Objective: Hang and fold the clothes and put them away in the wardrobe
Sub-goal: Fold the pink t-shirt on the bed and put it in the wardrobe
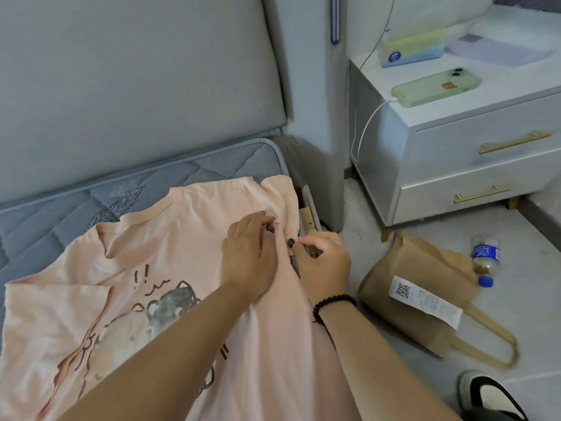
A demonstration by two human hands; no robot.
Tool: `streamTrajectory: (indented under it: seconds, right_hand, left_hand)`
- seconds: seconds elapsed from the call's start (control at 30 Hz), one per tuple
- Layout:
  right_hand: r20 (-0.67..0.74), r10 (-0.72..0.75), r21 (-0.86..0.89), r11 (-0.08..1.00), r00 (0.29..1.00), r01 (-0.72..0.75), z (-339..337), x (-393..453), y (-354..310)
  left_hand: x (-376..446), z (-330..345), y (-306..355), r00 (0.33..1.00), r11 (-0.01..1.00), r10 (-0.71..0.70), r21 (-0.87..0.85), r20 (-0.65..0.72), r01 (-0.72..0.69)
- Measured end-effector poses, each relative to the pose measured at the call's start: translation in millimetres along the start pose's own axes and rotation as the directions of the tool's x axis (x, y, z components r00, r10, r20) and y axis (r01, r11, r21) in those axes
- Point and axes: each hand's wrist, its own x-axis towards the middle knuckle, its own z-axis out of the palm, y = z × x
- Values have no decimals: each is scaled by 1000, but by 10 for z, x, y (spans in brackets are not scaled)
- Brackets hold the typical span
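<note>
A pale pink T-shirt (170, 268) with a cartoon print lies face up on the grey-blue mattress (151, 177), its neck toward the headboard and one sleeve at the bed's right edge. My left hand (247, 259) lies on the shirt by that sleeve, its fingertips pinching the fabric near the shoulder. My right hand (323, 262), with a dark bead bracelet on the wrist, pinches the sleeve's edge just to the right, at the mattress edge. No hanger or wardrobe shows.
A grey padded headboard (136, 80) backs the bed. A white nightstand (470, 141) at the right carries a charging phone (437, 86) and a tissue pack (413, 47). On the floor lie a brown paper bag (419, 299), a bottle (484, 256) and a slipper (488, 396).
</note>
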Motion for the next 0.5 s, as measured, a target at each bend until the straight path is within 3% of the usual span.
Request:
streamTrajectory:
  seconds: [0.03, 0.1, 0.13, 0.2, 0.27, 0.3, 0.4, 0.5]
  right_hand:
    - [-31, 15, 25, 1000, 999, -15, -32, 35, -3]
    - [-115, 220, 253, 949, 969, -185, -153, 146, 13]
    - [-106, 357, 432, 857, 928, -280, -223, 198, 25]
    - [50, 530, 704, 583, 847, -406, -295, 230, 35]
    - [243, 570, 812, 323, 785, -486, -252, 178, 47]
    - [315, 576, 801, 265, 754, -536, -213, 132, 53]
    - [418, 575, 665, 334, 704, -668, -163, 65, 92]
    - [351, 474, 701, 438, 807, -563, -232, 118, 145]
  left_hand:
    - [-15, 10, 0, 1000, 1000, 10, 6, -8, -9]
    - [-26, 23, 17, 1000, 1000, 11, 8, -16, -11]
    - [-22, 27, 38, 1000, 1000, 4, -5, -24, -4]
    - [6, 27, 111, 999, 999, 4, -45, -43, -6]
    - [76, 32, 205, 999, 996, 20, -84, -43, -24]
    - [136, 44, 256, 999, 994, 30, -99, -36, -34]
    - [393, 120, 405, 999, 998, 20, -63, 38, -17]
    - [725, 207, 579, 976, 989, -77, 142, 203, 48]
